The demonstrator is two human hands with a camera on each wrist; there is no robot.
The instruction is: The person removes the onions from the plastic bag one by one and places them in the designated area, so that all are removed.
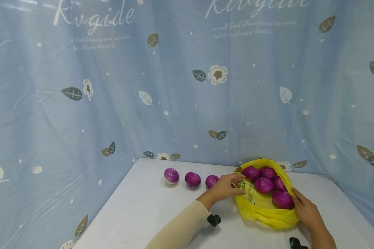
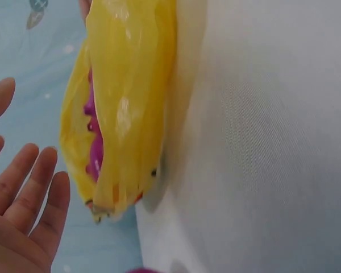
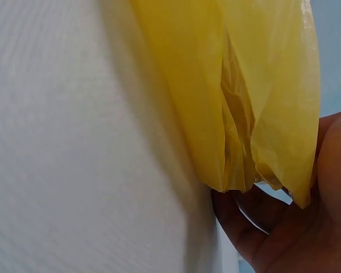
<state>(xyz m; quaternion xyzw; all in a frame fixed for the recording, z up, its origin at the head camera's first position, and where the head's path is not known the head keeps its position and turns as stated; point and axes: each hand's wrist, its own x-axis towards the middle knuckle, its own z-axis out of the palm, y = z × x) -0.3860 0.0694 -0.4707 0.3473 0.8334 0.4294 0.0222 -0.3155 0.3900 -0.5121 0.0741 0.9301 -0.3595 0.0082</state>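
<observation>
A yellow plastic bag (image 1: 268, 219) lies with its mouth spread wide, and several red onions (image 1: 263, 185) sit inside it. My right hand (image 1: 308, 211) holds the bag's right edge. In the right wrist view, that hand's fingers (image 3: 236, 227) go behind the bag's folds, so their tips are partly hidden. Over the bag's left rim is my left hand (image 1: 223, 188), holding nothing. The left wrist view shows its fingers (image 2: 31, 196) spread and apart from the bag. Just beyond this hand, a red onion (image 1: 212, 181) on the table is partly covered by it.
Two more red onions, a paler one (image 1: 171, 176) and a darker one (image 1: 193, 179), stand in a row at the back left of the white table (image 1: 137, 207). A blue patterned curtain (image 1: 180, 86) hangs behind the table and along its sides.
</observation>
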